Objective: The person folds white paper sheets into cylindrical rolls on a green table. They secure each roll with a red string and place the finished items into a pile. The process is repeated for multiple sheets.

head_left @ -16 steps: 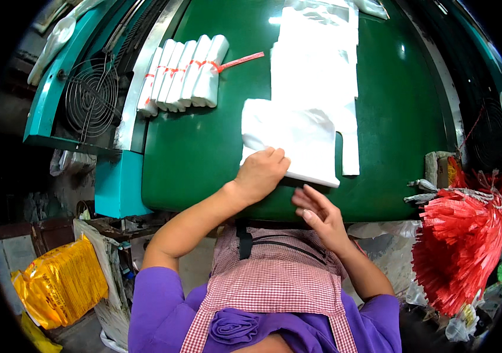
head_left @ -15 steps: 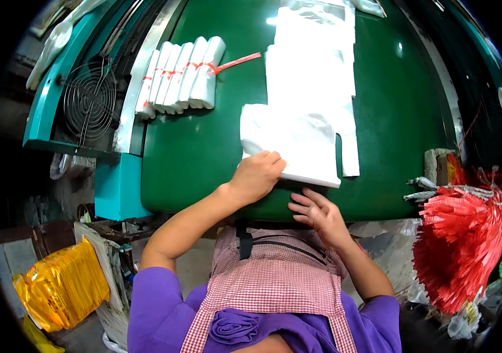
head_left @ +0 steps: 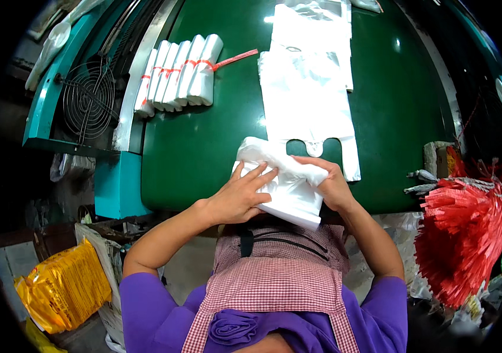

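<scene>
A folded stack of white plastic bags (head_left: 289,191) lies at the near edge of the green belt, partly over the edge. My left hand (head_left: 240,193) rests on its left part with the fingers spread. At the stack's upper right, my right hand (head_left: 332,183) grips the folded-over side, thumb on top and the other fingers mostly hidden. Just beyond lie flat white plastic bags with handle cutouts (head_left: 304,94), overlapping in a line toward the far end. Rolled bag bundles tied with red strips (head_left: 181,73) sit side by side on the left.
A bunch of red plastic strips (head_left: 463,235) hangs at the right edge. A round wire fan guard (head_left: 89,100) stands on the left beside a teal metal frame (head_left: 115,188). Below left is a yellow plastic package (head_left: 65,285). The green belt (head_left: 204,153) spans the middle.
The near bag stack has come toward me, off the other bags, and its side is folded over. My right hand has risen from the edge to grip it; my left fingers have spread.
</scene>
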### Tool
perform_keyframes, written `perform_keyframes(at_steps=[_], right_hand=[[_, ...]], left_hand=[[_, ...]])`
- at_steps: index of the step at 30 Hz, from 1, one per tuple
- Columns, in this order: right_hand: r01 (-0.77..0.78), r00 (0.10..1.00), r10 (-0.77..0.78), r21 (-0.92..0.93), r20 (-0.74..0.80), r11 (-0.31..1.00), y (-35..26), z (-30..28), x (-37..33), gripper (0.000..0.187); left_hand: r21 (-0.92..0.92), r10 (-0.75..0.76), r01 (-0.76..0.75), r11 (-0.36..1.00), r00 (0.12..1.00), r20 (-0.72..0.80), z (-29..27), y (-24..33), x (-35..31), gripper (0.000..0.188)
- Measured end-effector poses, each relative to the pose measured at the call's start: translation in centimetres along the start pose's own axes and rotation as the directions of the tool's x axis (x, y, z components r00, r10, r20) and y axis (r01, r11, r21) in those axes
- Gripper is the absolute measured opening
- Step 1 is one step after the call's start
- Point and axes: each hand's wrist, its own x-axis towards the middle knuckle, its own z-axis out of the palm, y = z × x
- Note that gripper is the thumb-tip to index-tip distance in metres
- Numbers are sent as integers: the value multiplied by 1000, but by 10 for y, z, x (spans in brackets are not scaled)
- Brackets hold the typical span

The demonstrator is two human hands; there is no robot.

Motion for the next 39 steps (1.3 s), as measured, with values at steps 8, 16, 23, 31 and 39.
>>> perform_keyframes(at_steps=[8, 16, 23, 31, 39], right_hand=[[747, 664, -254, -636, 703, 194, -5, -19, 5, 36], [460, 833, 72, -760, 548, 458, -31, -15, -31, 54], [416, 906, -204, -863, 370, 285, -15, 25, -58, 45], [8, 984, -125, -670, -127, 742, -9, 6, -5, 26], [506, 314, -62, 112, -947, 855, 12, -73, -130, 35]], left_hand=[[494, 279, -149, 857, 939, -202, -26, 13, 12, 12], [86, -69, 66, 994, 997, 25, 4, 10, 1, 22], [-115, -127, 124, 986, 992, -23, 8, 4, -33, 33], [-61, -184, 174, 983, 948, -258, -14, -12, 22, 23], [-241, -99, 136, 961, 982, 159, 9, 6, 20, 36]])
